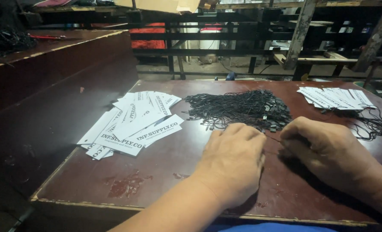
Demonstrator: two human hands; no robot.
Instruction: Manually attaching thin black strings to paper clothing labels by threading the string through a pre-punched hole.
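My left hand (233, 161) rests knuckles-up on the dark red table (156, 172), fingers curled. My right hand (324, 148) lies beside it, fingers curled too. A thin black string (271, 138) runs between the two hands and both pinch it. Just beyond the hands lies a heap of black strings with small plastic locks (238, 107). A loose pile of white paper tags (133, 122) with printed text is spread to the left of the heap.
A second stack of white tags (335, 98) with black strings attached lies at the far right, strings trailing toward the edge (378, 126). A raised dark wooden ledge (58, 64) runs along the left. Metal racks and wooden frames (259, 38) stand behind the table.
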